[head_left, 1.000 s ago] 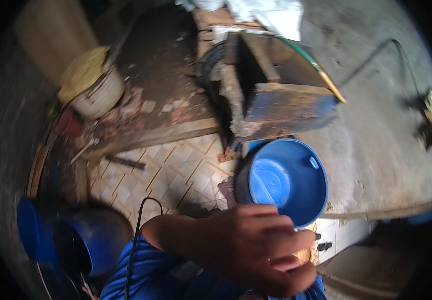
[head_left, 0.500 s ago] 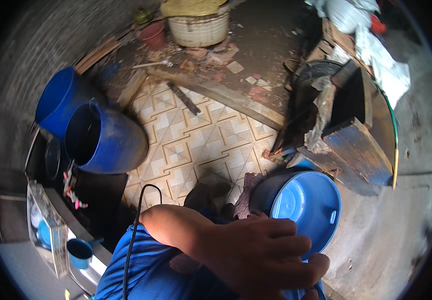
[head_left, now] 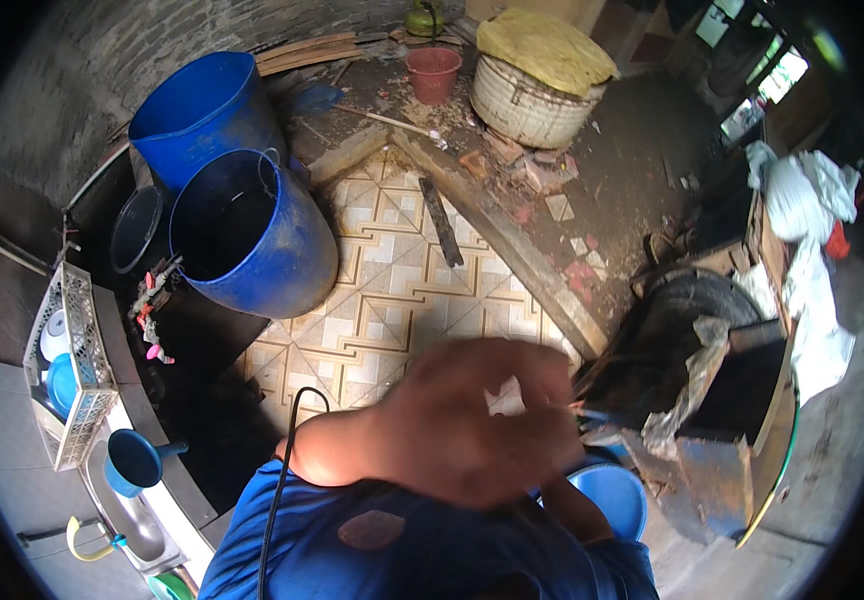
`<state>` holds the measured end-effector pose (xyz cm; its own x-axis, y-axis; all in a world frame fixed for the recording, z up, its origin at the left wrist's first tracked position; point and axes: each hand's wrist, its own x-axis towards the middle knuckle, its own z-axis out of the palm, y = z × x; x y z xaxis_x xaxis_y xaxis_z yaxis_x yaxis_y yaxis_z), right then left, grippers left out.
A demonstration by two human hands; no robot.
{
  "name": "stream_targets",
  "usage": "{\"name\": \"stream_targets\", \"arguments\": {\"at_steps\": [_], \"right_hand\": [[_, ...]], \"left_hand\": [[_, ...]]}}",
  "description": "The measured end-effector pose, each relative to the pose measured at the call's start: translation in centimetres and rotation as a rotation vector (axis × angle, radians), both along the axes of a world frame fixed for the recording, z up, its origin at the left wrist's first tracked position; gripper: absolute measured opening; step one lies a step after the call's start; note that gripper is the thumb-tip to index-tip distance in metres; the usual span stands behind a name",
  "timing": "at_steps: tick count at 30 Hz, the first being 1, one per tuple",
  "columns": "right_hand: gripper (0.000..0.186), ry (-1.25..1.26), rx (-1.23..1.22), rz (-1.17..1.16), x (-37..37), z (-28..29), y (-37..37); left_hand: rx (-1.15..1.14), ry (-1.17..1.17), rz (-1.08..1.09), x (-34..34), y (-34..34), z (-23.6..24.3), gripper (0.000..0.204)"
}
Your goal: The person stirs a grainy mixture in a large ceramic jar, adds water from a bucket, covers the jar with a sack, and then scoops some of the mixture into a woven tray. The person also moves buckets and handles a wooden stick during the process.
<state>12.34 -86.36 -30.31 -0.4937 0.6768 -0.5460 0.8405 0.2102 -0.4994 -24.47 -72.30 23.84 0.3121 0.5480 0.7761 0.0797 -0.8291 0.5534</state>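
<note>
In the middle of the lower view is my left hand (head_left: 467, 430), raised in front of my blue shirt (head_left: 302, 540), its fingers curved and smeared by motion. My right forearm (head_left: 574, 510) shows behind it, with the hand mostly hidden, so I cannot tell whether the two touch or what, if anything, they hold. A blue bucket (head_left: 614, 492) stands just beyond that forearm at lower right, partly covered. A thin black cable (head_left: 294, 430) runs down past my left wrist. Below the hands lies the patterned tile floor (head_left: 377, 300).
Two large blue barrels (head_left: 252, 265) stand at left, near a sink (head_left: 157, 530) with a dish rack (head_left: 92, 410) and blue dipper (head_left: 132, 460). A concrete ledge (head_left: 522, 260) borders the tiles, with a covered white tub (head_left: 522, 110) beyond. Boards, metal sheets (head_left: 712, 480) and white sacks (head_left: 817, 330) crowd the right.
My view has swung left and up, bringing the barrels, sink and far doorway into sight. My left hand sits higher in the picture, and the blue bucket has slipped lower, largely out of sight.
</note>
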Motion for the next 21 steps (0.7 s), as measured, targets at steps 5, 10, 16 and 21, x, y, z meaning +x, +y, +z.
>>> {"name": "stream_targets", "arguments": {"at_steps": [5, 10, 16, 21], "right_hand": [[0.065, -0.029, -0.363, -0.506, -5.6, 6.7, 13.1], [0.060, 0.053, -0.389, -0.490, -11.1, 9.7, 22.8], [0.049, 0.130, -0.448, -0.448, -14.0, 9.4, 31.4], [0.050, 0.102, -0.357, -0.213, -15.3, 7.5, 40.1]], "left_hand": [[-0.270, -0.592, 0.368, -7.1, 11.9, -3.6, 0.047], [-0.366, -0.941, 0.613, -16.6, 17.9, -4.0, 0.042], [-0.078, -1.048, 0.802, -24.8, 17.9, -1.8, 0.038], [0.169, -1.038, 1.083, -29.6, 16.1, -0.1, 0.041]]}}
